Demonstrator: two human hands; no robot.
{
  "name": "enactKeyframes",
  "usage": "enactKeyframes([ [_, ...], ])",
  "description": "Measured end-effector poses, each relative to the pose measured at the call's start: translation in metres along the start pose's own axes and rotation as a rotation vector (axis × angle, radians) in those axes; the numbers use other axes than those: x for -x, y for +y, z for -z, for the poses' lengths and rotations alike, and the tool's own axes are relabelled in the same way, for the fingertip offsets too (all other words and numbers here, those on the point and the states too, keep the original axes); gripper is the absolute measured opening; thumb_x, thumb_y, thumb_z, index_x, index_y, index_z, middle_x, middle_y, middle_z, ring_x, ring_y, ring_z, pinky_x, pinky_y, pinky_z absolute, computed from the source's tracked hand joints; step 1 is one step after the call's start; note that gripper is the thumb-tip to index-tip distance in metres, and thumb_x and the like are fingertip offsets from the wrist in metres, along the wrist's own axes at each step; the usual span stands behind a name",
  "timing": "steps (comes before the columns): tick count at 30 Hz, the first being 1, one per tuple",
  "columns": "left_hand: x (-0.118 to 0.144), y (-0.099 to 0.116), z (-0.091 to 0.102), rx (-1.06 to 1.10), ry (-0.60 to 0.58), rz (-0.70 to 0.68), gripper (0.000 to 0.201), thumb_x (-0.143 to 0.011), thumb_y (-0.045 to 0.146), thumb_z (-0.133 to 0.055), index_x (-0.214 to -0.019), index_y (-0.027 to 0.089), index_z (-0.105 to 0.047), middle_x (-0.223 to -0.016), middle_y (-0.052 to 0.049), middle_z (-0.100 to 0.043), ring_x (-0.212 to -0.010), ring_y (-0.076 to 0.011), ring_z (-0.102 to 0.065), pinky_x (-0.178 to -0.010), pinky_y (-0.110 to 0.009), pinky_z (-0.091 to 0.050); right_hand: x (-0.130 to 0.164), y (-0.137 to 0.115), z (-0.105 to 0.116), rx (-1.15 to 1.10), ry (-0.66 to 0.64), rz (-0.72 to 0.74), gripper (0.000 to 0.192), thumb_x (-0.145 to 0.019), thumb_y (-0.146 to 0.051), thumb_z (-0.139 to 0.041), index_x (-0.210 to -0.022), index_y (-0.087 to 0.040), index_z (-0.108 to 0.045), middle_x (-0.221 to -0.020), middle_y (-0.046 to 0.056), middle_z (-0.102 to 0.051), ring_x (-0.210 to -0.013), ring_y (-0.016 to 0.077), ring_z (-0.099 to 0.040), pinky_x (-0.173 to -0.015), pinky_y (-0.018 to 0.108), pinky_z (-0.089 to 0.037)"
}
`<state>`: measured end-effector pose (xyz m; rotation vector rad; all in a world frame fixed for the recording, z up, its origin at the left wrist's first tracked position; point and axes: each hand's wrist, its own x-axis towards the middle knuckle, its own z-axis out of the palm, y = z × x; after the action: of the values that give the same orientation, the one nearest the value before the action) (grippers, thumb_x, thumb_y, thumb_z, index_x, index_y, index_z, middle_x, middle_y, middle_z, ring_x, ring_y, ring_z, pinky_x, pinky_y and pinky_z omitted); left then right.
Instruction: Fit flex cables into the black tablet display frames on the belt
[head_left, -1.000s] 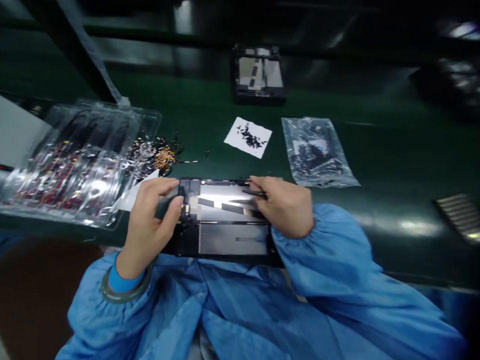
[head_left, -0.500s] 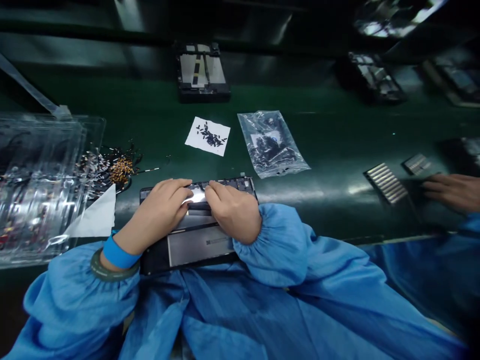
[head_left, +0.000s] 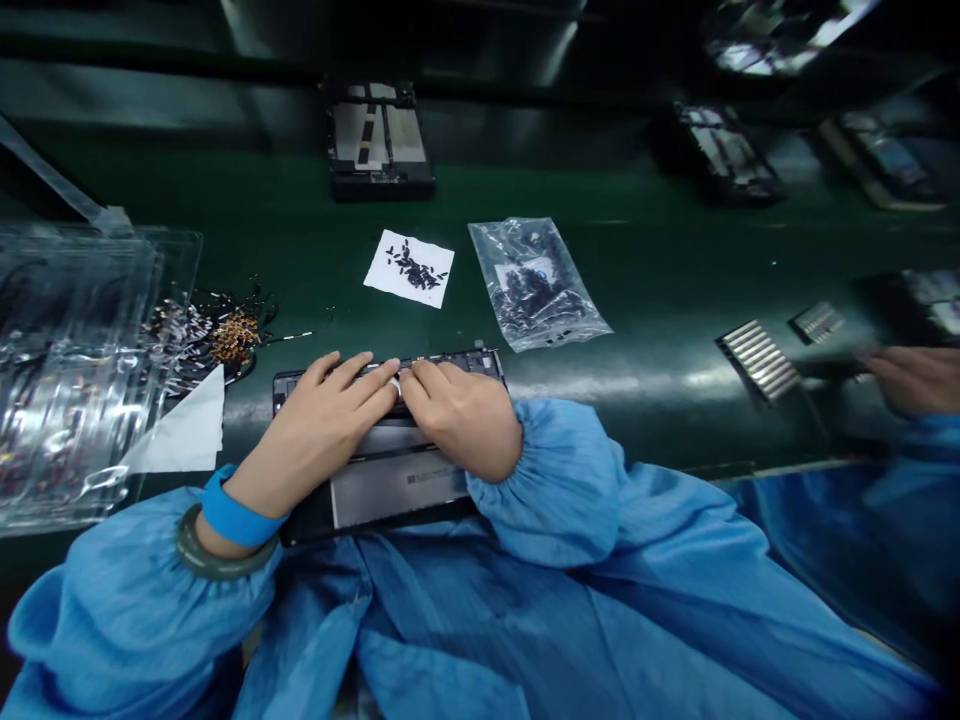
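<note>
Compared with a second ago, both hands have left the device's side edges: left hand (head_left: 319, 425) and right hand (head_left: 459, 418), fingers flat and open, now press together on the opened tablet (head_left: 397, 485) at lower centre of the table (head_left: 675, 330), gripping nothing.

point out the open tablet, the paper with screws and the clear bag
tablet (head_left: 401, 488), head view, bare silver plate
paper (head_left: 380, 272), head view, white corner
bag (head_left: 536, 285), head view, middle of the plastic

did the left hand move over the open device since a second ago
Yes. The left hand was gripping the left edge of the open device; now it lies flat across its top, fingertips meeting the right hand.
</note>
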<state>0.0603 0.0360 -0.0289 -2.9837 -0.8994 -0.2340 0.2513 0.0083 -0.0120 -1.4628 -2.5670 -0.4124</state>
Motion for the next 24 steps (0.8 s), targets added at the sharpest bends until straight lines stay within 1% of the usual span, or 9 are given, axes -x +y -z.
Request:
enactKeyframes([
  [2, -0.001, -0.001, 0.000, 0.048, 0.025, 0.019, 0.036, -0.094, 0.009, -0.037, -0.122, 0.014, -0.058, -0.138, -0.013, -0.057, -0.128, -0.0320, -0.051, -0.105, -0.052, -0.041, 0.006, 0.009, 0.001, -0.043, -0.003, 0.032, 0.029, -0.096, -0.010, -0.041, -0.094, -0.015, -0.070, -0.083, 0.005, -0.071, -0.069, 0.0153, -0.060, -0.052, 0.030, -0.031],
  [5, -0.004, -0.006, -0.004, 0.185, 0.068, 0.075, 0.037, -0.095, 0.011, -0.037, -0.127, 0.017, -0.055, -0.130, -0.011, -0.062, -0.123, -0.0245, -0.056, -0.103, -0.044, -0.044, 0.017, 0.021, 0.002, -0.122, -0.006, 0.038, 0.028, -0.097, -0.011, -0.043, -0.104, -0.016, -0.069, -0.088, 0.005, -0.071, -0.074, 0.0151, -0.060, -0.057, 0.030, -0.034],
  [7, -0.005, -0.009, -0.006, 0.204, 0.070, 0.081, 0.040, -0.095, 0.011, -0.037, -0.130, 0.018, -0.053, -0.128, -0.010, -0.063, -0.122, -0.0229, -0.057, -0.102, -0.042, -0.044, 0.023, 0.026, 0.002, -0.152, -0.002, 0.034, 0.029, -0.096, -0.009, -0.043, -0.108, -0.017, -0.069, -0.089, 0.005, -0.070, -0.076, 0.0149, -0.059, -0.058, 0.029, -0.035],
  [11, -0.004, -0.010, -0.006, 0.114, 0.060, 0.006, 0.045, -0.091, 0.006, -0.040, -0.133, 0.018, -0.054, -0.133, -0.013, -0.060, -0.123, -0.0271, -0.055, -0.102, -0.048, -0.044, 0.028, 0.030, -0.001, -0.101, 0.043, 0.060, 0.031, -0.098, -0.010, -0.041, -0.106, -0.017, -0.070, -0.090, 0.005, -0.071, -0.075, 0.0150, -0.057, -0.058, 0.030, -0.035],
  [14, -0.003, -0.008, -0.003, 0.083, 0.044, 0.004, 0.047, -0.090, 0.004, -0.040, -0.133, 0.017, -0.055, -0.134, -0.014, -0.060, -0.124, -0.0296, -0.055, -0.103, -0.053, -0.043, 0.029, 0.031, -0.005, -0.048, 0.097, 0.093, 0.031, -0.099, -0.012, -0.040, -0.105, -0.017, -0.070, -0.090, 0.005, -0.071, -0.073, 0.0148, -0.056, -0.059, 0.030, -0.036],
  [19, -0.003, -0.004, 0.000, 0.093, 0.026, 0.033, 0.054, -0.087, 0.000, -0.039, -0.134, 0.020, -0.055, -0.137, -0.012, -0.057, -0.128, -0.0315, -0.053, -0.105, -0.058, -0.041, 0.028, 0.034, -0.011, -0.074, 0.067, 0.078, 0.032, -0.100, -0.014, -0.038, -0.108, -0.018, -0.069, -0.093, 0.006, -0.071, -0.075, 0.0148, -0.054, -0.059, 0.031, -0.035],
  [24, -0.003, -0.004, -0.001, 0.103, 0.033, 0.035, 0.054, -0.086, 0.000, -0.041, -0.133, 0.022, -0.056, -0.138, -0.012, -0.057, -0.128, -0.0315, -0.053, -0.105, -0.058, -0.042, 0.030, 0.035, -0.014, -0.064, 0.062, 0.075, 0.033, -0.101, -0.016, -0.037, -0.109, -0.019, -0.069, -0.095, 0.005, -0.072, -0.076, 0.0148, -0.054, -0.060, 0.031, -0.035],
])
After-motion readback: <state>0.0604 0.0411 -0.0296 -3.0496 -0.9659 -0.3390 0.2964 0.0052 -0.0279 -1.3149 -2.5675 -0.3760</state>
